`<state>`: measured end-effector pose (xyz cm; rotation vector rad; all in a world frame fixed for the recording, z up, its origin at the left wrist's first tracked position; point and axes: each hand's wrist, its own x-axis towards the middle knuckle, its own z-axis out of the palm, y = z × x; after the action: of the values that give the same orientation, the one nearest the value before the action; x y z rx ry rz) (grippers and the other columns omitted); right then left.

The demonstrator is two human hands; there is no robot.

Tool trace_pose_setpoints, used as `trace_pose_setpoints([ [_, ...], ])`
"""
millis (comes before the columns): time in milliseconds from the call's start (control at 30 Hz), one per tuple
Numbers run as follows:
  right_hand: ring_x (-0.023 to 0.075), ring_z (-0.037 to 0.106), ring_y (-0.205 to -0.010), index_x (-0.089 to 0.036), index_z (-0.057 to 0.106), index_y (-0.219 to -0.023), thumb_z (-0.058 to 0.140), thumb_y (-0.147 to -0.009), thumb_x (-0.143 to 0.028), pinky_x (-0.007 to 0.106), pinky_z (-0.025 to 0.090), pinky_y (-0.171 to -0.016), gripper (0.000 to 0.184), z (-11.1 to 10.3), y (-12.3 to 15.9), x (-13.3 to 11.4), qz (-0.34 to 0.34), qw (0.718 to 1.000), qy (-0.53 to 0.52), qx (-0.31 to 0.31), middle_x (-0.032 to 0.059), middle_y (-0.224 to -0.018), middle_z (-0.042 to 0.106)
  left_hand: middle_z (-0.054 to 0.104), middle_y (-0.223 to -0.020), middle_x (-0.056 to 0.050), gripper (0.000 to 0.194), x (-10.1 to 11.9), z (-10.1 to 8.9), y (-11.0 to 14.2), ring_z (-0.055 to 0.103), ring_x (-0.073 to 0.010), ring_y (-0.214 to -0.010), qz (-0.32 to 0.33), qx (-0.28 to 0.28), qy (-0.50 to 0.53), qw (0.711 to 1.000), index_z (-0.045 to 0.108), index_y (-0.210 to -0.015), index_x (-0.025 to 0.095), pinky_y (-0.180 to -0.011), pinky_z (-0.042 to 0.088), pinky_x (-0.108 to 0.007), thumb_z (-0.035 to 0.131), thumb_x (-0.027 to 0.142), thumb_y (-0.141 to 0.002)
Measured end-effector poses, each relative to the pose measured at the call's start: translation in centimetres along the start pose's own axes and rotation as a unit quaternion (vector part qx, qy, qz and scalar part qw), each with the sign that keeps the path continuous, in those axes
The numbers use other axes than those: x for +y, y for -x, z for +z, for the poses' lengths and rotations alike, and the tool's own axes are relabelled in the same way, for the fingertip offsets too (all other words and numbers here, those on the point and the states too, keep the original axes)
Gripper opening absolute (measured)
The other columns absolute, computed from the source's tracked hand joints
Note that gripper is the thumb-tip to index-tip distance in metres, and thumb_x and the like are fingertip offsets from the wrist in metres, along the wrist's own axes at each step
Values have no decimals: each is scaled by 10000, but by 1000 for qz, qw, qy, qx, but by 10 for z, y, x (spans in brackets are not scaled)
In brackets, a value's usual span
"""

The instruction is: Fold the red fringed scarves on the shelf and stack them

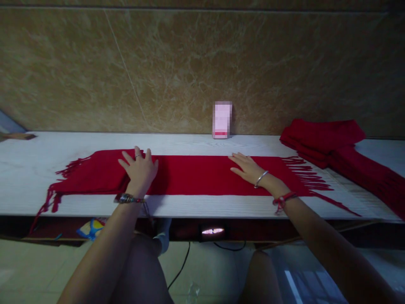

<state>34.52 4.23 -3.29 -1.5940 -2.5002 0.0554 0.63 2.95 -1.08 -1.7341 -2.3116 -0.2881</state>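
A red fringed scarf (193,175) lies flat along the white tabletop, its left part folded over in layers. My left hand (141,169) rests with spread fingers on the edge of that folded part. Farther right, my right hand (247,168) lies palm down on the single-looking stretch of the scarf, fingers extended. Neither hand grips the cloth. Loose tassels hang off the left end near the table's front edge, and more tassels fan out at the right end.
More red scarves (325,139) lie in a loose pile at the right. A pink phone-like rectangle (222,120), blurred, leans on the marbled wall (190,63). A brown object (20,136) sits at the far left. Below the white table (202,207) are a shelf and a black cable (182,266).
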Motion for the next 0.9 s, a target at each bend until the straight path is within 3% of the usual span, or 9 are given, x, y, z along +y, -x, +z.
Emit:
trace_pose_setpoints([
  [100,267,210,-1401,-240,344,-1434,328,-914,-426,569,217,-1091,553,7,-11,-30,-15,997,5,-72,74,-1521,287,310,-1481,-198,569,-30,0,-5,238,-507,-1323,-53,-55,20,997,389,-1412,185,-986,266,-684,256,397,-901],
  [167,266,199,-1404,-263,326,-1442,309,-920,-432,566,204,-1096,549,12,-13,-35,-7,996,19,-92,52,-1530,267,341,-1469,-179,556,-47,1,-7,297,-505,-1294,-48,-92,20,994,386,-1415,216,-947,311,-685,188,345,-911],
  [300,260,243,-1390,-334,333,-1431,294,-921,-461,547,221,-1098,527,17,-11,-29,-9,997,33,-73,12,-1520,298,375,-1447,-163,577,-65,-4,-11,431,-462,-1209,8,-74,-33,997,354,-1430,245,-895,399,-626,89,235,-917],
  [500,248,211,-1400,-307,339,-1434,301,-924,-451,517,206,-1117,532,14,-11,-30,9,996,31,-87,4,-1523,283,488,-1251,-268,556,-79,-14,-22,631,-359,-960,14,-74,-102,992,288,-1453,179,-723,524,-467,90,159,-933],
  [600,244,208,-1401,-292,343,-1434,305,-925,-440,508,196,-1124,532,14,-11,-31,12,996,29,-89,9,-1522,282,534,-1175,-254,543,-84,-14,-23,644,-351,-941,13,-64,-114,991,256,-1463,182,-714,531,-455,115,152,-939],
  [700,245,227,-1396,-293,365,-1423,313,-921,-439,516,211,-1118,526,15,-11,-28,4,996,23,-81,15,-1514,303,494,-1270,-267,551,-80,-11,-18,595,-375,-1055,50,-69,-82,993,190,-1481,171,-774,520,-490,189,148,-930],
  [800,244,251,-1388,-305,375,-1416,314,-918,-445,522,234,-1107,521,18,-12,-25,-7,997,21,-70,18,-1507,320,401,-1392,-260,621,-73,-5,-16,492,-387,-1202,91,-96,-55,990,126,-1491,166,-868,477,-535,248,93,-887],
  [900,243,256,-1387,-301,367,-1420,306,-919,-447,524,240,-1103,525,19,-12,-24,-6,997,29,-71,21,-1508,319,346,-1437,-255,705,-73,3,-23,429,-414,-1255,86,-139,-40,986,136,-1489,178,-878,454,-580,308,32,-821],
])
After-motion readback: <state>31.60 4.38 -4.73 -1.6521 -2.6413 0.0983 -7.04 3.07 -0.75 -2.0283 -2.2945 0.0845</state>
